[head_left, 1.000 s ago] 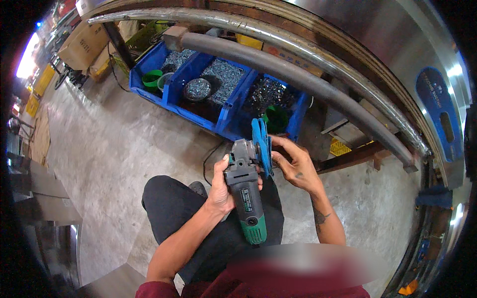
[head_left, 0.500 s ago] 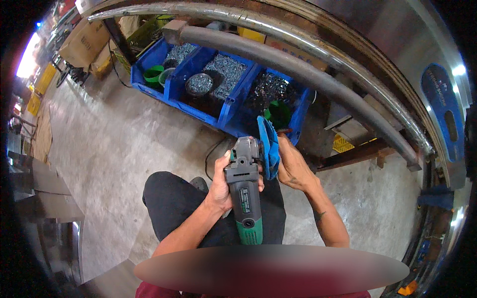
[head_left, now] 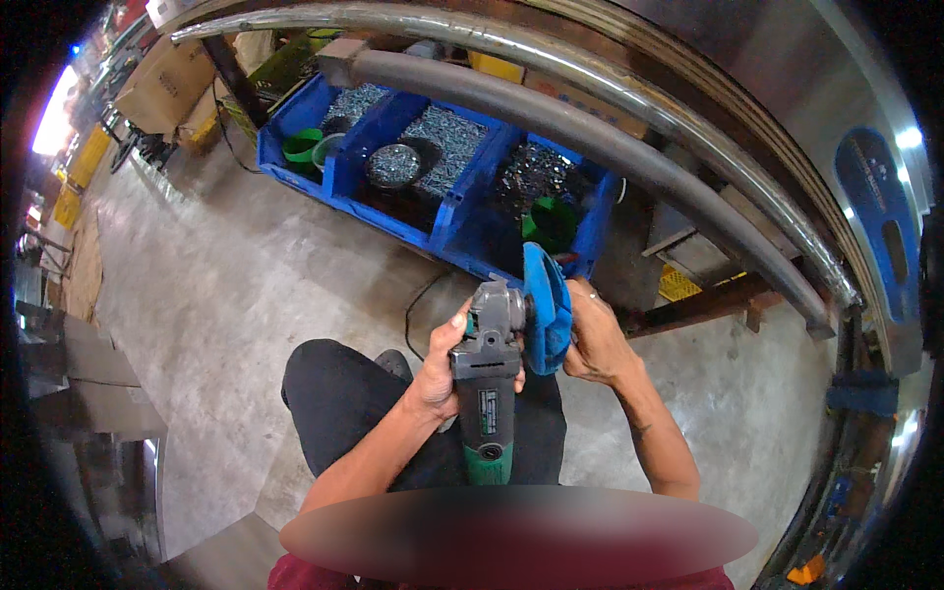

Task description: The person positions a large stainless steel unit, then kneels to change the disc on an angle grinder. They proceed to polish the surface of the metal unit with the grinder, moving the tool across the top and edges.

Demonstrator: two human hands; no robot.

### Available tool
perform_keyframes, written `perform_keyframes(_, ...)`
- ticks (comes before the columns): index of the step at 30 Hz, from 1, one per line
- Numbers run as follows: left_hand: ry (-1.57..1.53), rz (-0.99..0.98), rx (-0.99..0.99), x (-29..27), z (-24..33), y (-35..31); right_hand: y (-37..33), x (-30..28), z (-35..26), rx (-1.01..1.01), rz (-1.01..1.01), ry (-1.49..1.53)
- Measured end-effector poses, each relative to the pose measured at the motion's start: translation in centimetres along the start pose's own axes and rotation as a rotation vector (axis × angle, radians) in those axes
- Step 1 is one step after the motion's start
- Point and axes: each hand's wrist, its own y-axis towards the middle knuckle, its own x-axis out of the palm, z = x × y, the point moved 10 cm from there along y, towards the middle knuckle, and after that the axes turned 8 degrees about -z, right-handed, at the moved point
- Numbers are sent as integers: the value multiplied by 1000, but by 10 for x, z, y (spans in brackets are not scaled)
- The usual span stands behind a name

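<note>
In my left hand (head_left: pixel 440 369) is a black and green angle grinder (head_left: pixel 484 393), gripped round its head end with the thumb on the near side. Its body points back toward me, over my lap. A blue disc (head_left: pixel 544 310) stands edge-up at the right side of the grinder's metal gear head (head_left: pixel 499 307). My right hand (head_left: pixel 595 339) is closed at the disc's outer face, its fingers curled against it. The disc's rim hides the fingertips.
Beyond the grinder are blue bins (head_left: pixel 393 221) of small metal fasteners, with green cups (head_left: pixel 549 224) inside. A thick grey padded bar (head_left: pixel 551 113) crosses above them. A dark cable (head_left: pixel 411 313) lies on the concrete floor (head_left: pixel 216 295). A cardboard box (head_left: pixel 167 87) stands far left.
The grinder head and disc have shifted slightly right and toward me. The disc has turned, showing more of its broad side. My right hand has moved right with it; my left hand keeps its grip.
</note>
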Motion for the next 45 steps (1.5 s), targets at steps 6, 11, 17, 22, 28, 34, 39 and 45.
perform_keyframes(6,-15,18,70,-6,5,3,-6,26,41,444,-127,375)
perform_keyframes(11,30,81,51,-11,6,4,4,11,31,156,90,-6)
perform_keyframes(17,-17,15,71,-1,6,4,3,37,45,193,45,149)
perform_keyframes(22,-65,67,38,-8,4,3,-1,42,64,345,-27,240)
perform_keyframes(28,-14,-15,45,5,4,4,6,24,32,-13,149,-136)
perform_keyframes(34,68,-3,58,5,14,2,1,37,44,274,-152,139)
perform_keyframes(39,-2,2,43,5,10,2,11,8,7,-18,193,-146)
perform_keyframes(45,78,-33,45,11,19,-1,7,32,38,327,-44,117)
